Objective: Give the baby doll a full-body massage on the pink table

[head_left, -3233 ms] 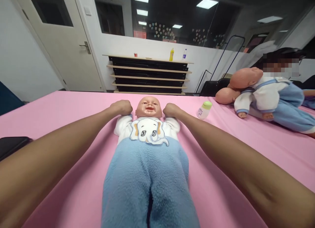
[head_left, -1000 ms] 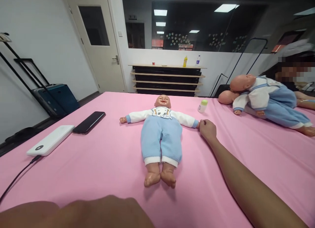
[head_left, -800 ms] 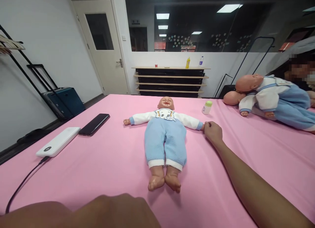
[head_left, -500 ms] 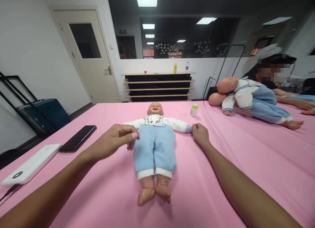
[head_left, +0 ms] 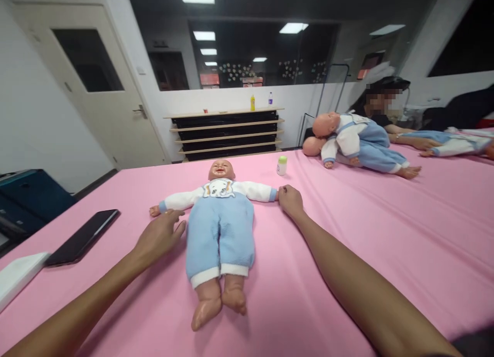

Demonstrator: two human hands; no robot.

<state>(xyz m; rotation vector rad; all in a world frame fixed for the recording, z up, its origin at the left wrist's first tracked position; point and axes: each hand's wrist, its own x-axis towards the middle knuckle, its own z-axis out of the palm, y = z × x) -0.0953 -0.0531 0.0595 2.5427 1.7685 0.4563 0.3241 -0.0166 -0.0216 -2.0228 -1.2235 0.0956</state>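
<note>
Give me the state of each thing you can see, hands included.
Doll: dressed, on its back, arms spread.
Right hand: closed on the doll at its hand.
Left hand: open, near the doll's other arm.
White bottle: upright, green cap on.
Phone: flat, no lit screen showing.
Yellow bottle: upright.
Door: shut.

I count four dolls [head_left: 235, 228] through the head camera, two of them piled together. I also get one phone [head_left: 85, 237], one power bank [head_left: 19, 275], one green-capped bottle [head_left: 282, 165], two drink bottles [head_left: 252, 103], one red cup [head_left: 206, 111], one suitcase [head_left: 33, 202], one door [head_left: 100, 107] and one other person [head_left: 381, 120].
</note>
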